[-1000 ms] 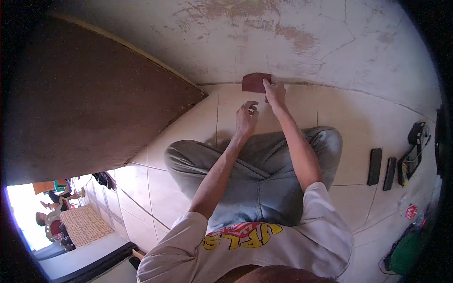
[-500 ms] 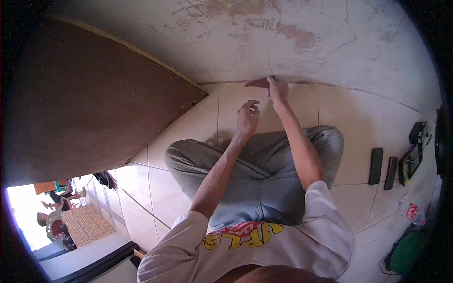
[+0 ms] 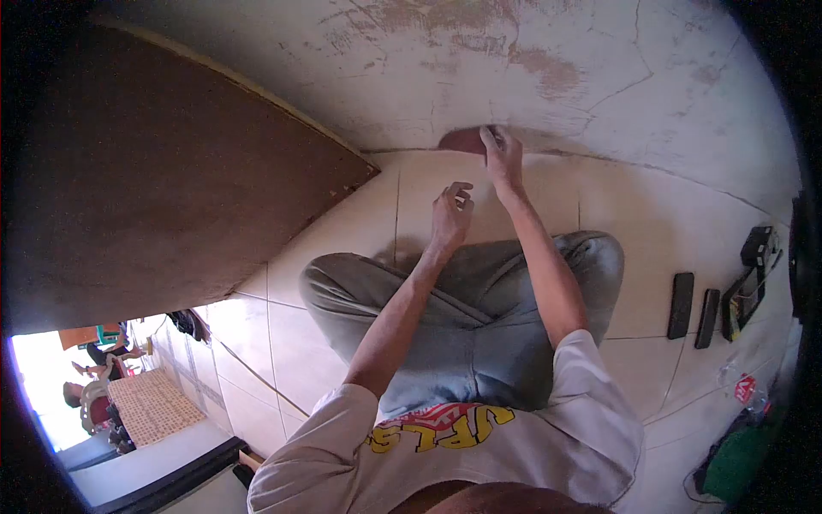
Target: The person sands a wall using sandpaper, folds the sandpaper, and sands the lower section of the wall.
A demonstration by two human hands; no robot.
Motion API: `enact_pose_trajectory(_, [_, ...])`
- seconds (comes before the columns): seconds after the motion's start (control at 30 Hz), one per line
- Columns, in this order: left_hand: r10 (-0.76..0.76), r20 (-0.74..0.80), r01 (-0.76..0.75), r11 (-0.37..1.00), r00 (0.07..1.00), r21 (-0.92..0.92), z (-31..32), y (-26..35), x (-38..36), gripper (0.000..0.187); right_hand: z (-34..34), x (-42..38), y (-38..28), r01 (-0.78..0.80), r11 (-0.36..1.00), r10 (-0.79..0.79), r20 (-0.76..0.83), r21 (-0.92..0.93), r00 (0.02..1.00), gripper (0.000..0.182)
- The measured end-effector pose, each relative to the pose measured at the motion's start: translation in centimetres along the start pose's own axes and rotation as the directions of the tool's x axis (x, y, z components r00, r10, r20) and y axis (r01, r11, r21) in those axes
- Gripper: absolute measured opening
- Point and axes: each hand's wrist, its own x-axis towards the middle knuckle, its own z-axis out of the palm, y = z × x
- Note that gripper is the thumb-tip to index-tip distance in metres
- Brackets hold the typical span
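Note:
My right hand (image 3: 503, 158) grips a dark reddish-brown sheet of sandpaper (image 3: 463, 140) and presses it against the foot of the wall (image 3: 591, 116), just above the floor joint. The sheet's left part sticks out flat past my fingers; the rest is hidden under the hand. My left hand (image 3: 451, 212) hovers in front of my crossed legs, to the left of and nearer than the right one. Its fingers are loosely bent and apart, with nothing between them.
A brown wooden panel (image 3: 171, 171) stands at the left. On the tiled floor (image 3: 634, 257) to the right lie two black oblong objects (image 3: 681, 305) and a black open case (image 3: 745, 295). A green bag (image 3: 738, 463) is at lower right. Another person (image 3: 86, 407) sits far left.
My right hand and the sandpaper have moved slightly up the wall, and more of the sheet's face now shows. My left hand has hardly moved.

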Motion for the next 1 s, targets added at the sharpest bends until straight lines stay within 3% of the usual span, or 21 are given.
enact_pose_trajectory(0.03, [-0.009,0.003,0.009,1.000,1.000,0.006,0.1,-0.1,-0.1,0.028,-0.2,-0.4,-1.1,0.097,0.993,-0.101,0.067,0.062,0.993,0.031])
enact_pose_trajectory(0.07, [-0.015,0.009,0.015,1.000,1.000,0.005,0.3,-0.2,-0.3,0.028,-0.3,-0.5,-0.5,0.090,0.994,-0.094,0.065,0.059,0.993,0.031])
enact_pose_trajectory(0.17, [-0.004,0.017,0.004,1.000,1.000,-0.020,0.1,0.0,-0.1,0.029,0.4,0.9,3.9,0.069,0.998,-0.070,-0.036,-0.009,0.997,0.032])
enact_pose_trajectory(0.23, [-0.015,0.014,0.015,1.000,1.000,-0.001,0.0,0.3,-0.2,0.029,0.7,1.2,5.0,-0.054,0.994,0.033,-0.220,-0.090,0.975,0.033])
enact_pose_trajectory(0.27, [-0.011,0.013,0.011,1.000,1.000,0.001,-0.1,0.4,0.0,0.029,0.7,1.7,5.4,-0.051,0.995,0.030,-0.221,-0.087,0.975,0.033])
enact_pose_trajectory(0.33, [-0.030,0.023,0.030,0.999,0.999,0.023,0.2,0.0,-0.1,0.029,0.0,0.0,-0.3,0.214,0.977,-0.214,-0.047,0.007,0.976,0.034])
enact_pose_trajectory(0.47, [-0.035,0.021,0.036,0.999,0.999,-0.014,0.2,0.2,-0.1,0.029,0.8,1.2,3.7,0.229,0.956,-0.257,-0.150,-0.182,0.955,0.037])
enact_pose_trajectory(0.53, [-0.019,0.015,0.019,1.000,1.000,-0.001,0.2,0.1,0.0,0.028,0.7,0.7,3.8,0.037,0.995,-0.049,-0.118,-0.097,0.992,0.040])
enact_pose_trajectory(0.67, [-0.012,0.008,0.012,1.000,1.000,0.029,0.1,0.3,-0.2,0.028,0.4,0.7,2.1,0.137,0.979,-0.153,-0.100,-0.151,0.983,0.038])
enact_pose_trajectory(0.87, [0.001,0.007,-0.001,1.000,1.000,-0.014,0.3,-0.2,0.0,0.028,-0.1,0.2,2.5,-0.009,0.985,-0.004,-0.075,-0.170,0.997,0.039])
enact_pose_trajectory(0.93, [-0.025,0.002,0.025,1.000,1.000,0.014,0.2,0.1,-0.1,0.029,-0.1,-0.6,0.1,0.140,0.986,-0.147,-0.083,-0.092,0.986,0.039])
enact_pose_trajectory(0.97, [-0.028,0.000,0.028,1.000,1.000,0.011,0.2,0.3,0.0,0.029,0.4,-0.1,0.7,0.139,0.986,-0.147,-0.080,-0.094,0.986,0.039])
enact_pose_trajectory(1.0, [-0.012,-0.002,0.012,1.000,1.000,0.010,0.1,0.3,0.0,0.029,1.2,0.5,1.1,0.279,0.949,-0.302,-0.168,-0.144,0.939,0.036])
